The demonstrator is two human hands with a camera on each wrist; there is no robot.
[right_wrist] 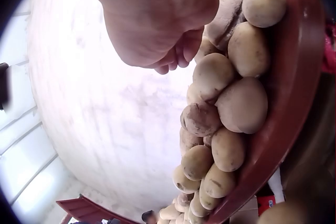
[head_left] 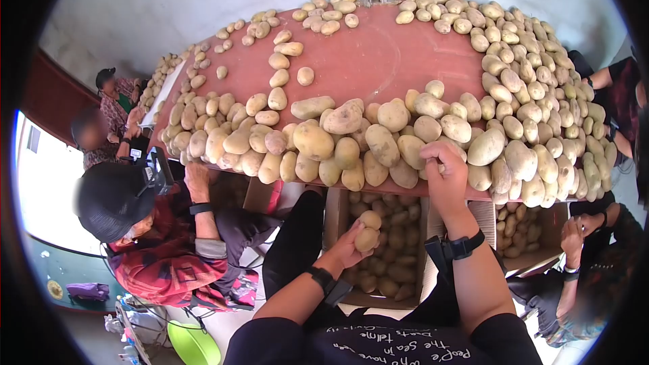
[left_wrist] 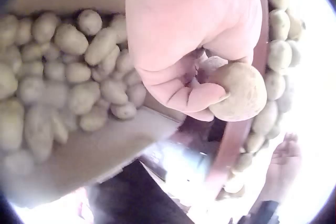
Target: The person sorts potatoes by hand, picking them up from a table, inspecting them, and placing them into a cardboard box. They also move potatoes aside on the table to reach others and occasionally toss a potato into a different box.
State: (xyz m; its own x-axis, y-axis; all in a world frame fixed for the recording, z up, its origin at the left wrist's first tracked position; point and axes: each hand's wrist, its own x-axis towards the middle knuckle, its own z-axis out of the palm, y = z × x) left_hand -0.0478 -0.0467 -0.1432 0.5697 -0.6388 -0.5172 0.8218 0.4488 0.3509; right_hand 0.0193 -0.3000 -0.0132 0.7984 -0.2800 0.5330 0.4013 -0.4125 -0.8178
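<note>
Two potatoes (head_left: 366, 238) sit in my left hand (head_left: 348, 247), which grips them above a box of potatoes. In the left wrist view, the curled fingers of the left hand (left_wrist: 194, 40) press against one round, pale potato (left_wrist: 239, 92); the other is mostly hidden behind the fingers. My right hand (head_left: 446, 179) is over the near edge of the potato pile (head_left: 385, 145) on the red table (head_left: 378, 47). Its fingers are curled in, and in the right wrist view the right hand (right_wrist: 163, 24) shows no potato in its grasp, beside several potatoes (right_wrist: 241, 103).
Below the table edge stands a cardboard box (head_left: 430, 257) filled with potatoes, with another box (head_left: 541, 257) to its right. A person in a black cap (head_left: 111, 203) sits close on the left; another person's arm (head_left: 571, 250) is at right. A green basin (head_left: 193, 343) lies lower left.
</note>
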